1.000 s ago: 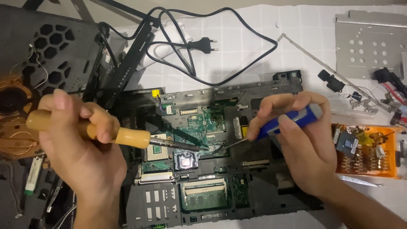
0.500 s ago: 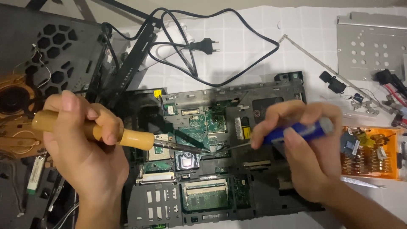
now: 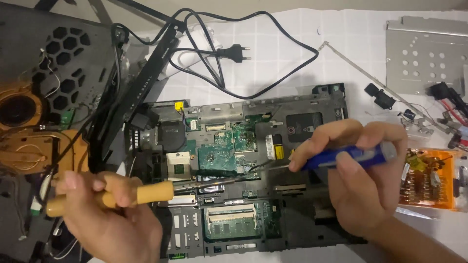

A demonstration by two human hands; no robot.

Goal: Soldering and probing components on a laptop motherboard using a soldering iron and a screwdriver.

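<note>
An opened laptop base with its green motherboard (image 3: pixel 229 146) lies in the middle of a white cloth. My left hand (image 3: pixel 105 214) grips a tool with a wooden handle (image 3: pixel 146 192), a soldering iron by its look; its metal shaft runs right to the board near a small chip. My right hand (image 3: pixel 358 175) holds a blue-handled screwdriver (image 3: pixel 351 158) level, its thin tip pointing left and meeting the board close to the other tool's tip.
A black power cable with plug (image 3: pixel 234 51) loops behind the laptop. A black strip (image 3: pixel 146 85) and a perforated black panel (image 3: pixel 63 63) lie at left. A grey metal plate (image 3: pixel 424 56) is at the back right, an orange bit case (image 3: pixel 429 180) at right.
My left hand has slid lower and left with the wooden-handled tool. My right hand has tilted the screwdriver closer to level, and both tips stay at the board.
</note>
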